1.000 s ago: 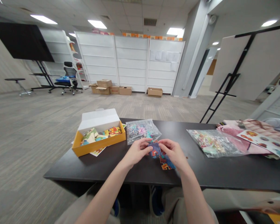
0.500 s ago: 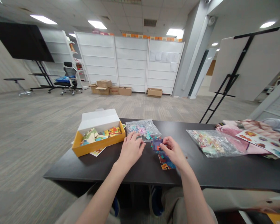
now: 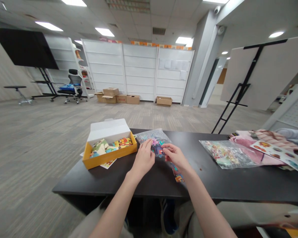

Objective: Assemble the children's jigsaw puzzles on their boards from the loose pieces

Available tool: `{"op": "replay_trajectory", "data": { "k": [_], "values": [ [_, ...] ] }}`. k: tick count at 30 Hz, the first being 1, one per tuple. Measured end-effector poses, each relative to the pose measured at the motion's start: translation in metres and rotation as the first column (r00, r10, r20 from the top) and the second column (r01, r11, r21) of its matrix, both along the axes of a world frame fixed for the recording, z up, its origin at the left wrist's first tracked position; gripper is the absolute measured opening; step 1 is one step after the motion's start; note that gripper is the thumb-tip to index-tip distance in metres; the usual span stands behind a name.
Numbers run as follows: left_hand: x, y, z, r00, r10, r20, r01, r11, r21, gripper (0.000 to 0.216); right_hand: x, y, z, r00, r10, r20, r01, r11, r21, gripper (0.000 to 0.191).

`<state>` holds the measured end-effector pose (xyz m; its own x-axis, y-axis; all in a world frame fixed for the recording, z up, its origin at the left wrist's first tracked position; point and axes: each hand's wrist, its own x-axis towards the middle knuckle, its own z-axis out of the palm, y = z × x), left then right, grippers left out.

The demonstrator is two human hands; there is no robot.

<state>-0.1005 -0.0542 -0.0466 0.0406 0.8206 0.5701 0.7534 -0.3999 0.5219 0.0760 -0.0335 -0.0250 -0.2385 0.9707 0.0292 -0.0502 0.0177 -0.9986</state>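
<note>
My left hand [image 3: 144,158] rests with curled fingers on the near edge of a clear plastic bag of puzzle pieces [image 3: 151,136] on the black table [image 3: 228,183]. My right hand [image 3: 175,156] is just right of it and pinches a small dark blue puzzle piece [image 3: 159,150] at the bag's mouth. More joined colourful puzzle pieces [image 3: 177,173] lie on the table under my right wrist.
A yellow box [image 3: 109,155] with a white lid holds colourful pieces at the left, with a printed sheet under it. A second bag of pieces [image 3: 225,153] and folded printed cloth [image 3: 270,143] lie at the right. An easel [image 3: 238,96] stands behind the table.
Both hands moved away from me, from the loose pieces up to the bag. The left hand went onto the bag; the right brought a piece to its mouth. The camera shifted slightly.
</note>
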Motion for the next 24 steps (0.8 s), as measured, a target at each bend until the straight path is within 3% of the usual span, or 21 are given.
{"op": "replay_trajectory", "data": {
  "k": [6, 11, 16, 18, 20, 22, 24],
  "values": [
    [0.002, -0.005, 0.004, 0.999, -0.027, -0.036, 0.027, 1.0, -0.009, 0.062, -0.031, 0.031, -0.007, 0.997, -0.069, -0.028, 0.069, 0.998, 0.003, 0.038],
    [0.003, -0.011, 0.008, 0.995, -0.035, -0.096, 0.031, 0.999, -0.044, 0.063, -0.039, 0.032, -0.015, 0.986, -0.018, -0.166, 0.033, 0.996, 0.087, 0.057],
    [0.004, -0.017, 0.01, 0.979, -0.015, -0.204, -0.001, 0.997, -0.074, 0.062, -0.003, 0.019, -0.005, 0.989, -0.035, 0.143, 0.0, 0.972, 0.236, 0.041],
    [0.004, -0.02, 0.011, 0.97, -0.005, -0.243, -0.017, 0.996, -0.086, 0.056, 0.022, 0.015, 0.003, 0.951, -0.021, 0.31, -0.064, 0.963, 0.261, 0.031],
    [0.003, -0.022, 0.013, 0.953, 0.003, -0.302, -0.035, 0.994, -0.101, 0.048, 0.048, 0.015, 0.008, 0.902, -0.084, 0.423, -0.038, 0.962, 0.271, 0.03],
    [0.002, -0.022, 0.014, 0.93, 0.009, -0.368, -0.052, 0.993, -0.107, 0.043, 0.072, 0.017, 0.007, 0.807, -0.204, 0.554, 0.03, 0.951, 0.307, 0.028],
    [0.002, -0.022, 0.014, 0.908, -0.003, -0.418, -0.043, 0.994, -0.101, 0.039, 0.088, 0.019, 0.0, 0.643, -0.321, 0.695, 0.08, 0.931, 0.356, 0.027]
  ]
}}
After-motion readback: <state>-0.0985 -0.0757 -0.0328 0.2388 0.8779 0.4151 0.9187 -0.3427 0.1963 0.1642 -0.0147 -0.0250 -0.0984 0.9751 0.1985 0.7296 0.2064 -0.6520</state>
